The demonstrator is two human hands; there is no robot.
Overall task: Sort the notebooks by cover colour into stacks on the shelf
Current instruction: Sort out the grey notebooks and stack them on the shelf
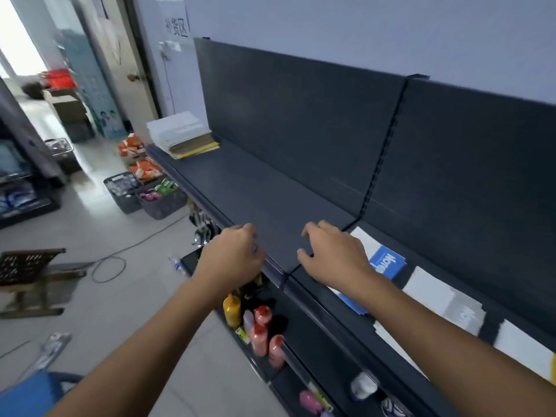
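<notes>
Head view, single entry.

- Right hand (pixel 331 254): fingers loosely curled, holding nothing, over the bare shelf (pixel 270 188).
- Blue notebook (pixel 386 261): flat on the shelf, just right of the right hand and partly hidden under its wrist. Long axis runs from the shelf front toward the back panel.
- Pale notebooks (pixel 445 299): further right of that hand, in a row.
- Left hand (pixel 231 254): fingers curled at the shelf's front lip, nothing held. Contact with the lip cannot be told.
- Notebook stack (pixel 183 136): well ahead and left of the left hand, at the shelf's far end.
- Judgement: the right hand is nearer the loose notebooks, with the blue one closest to it.
</notes>
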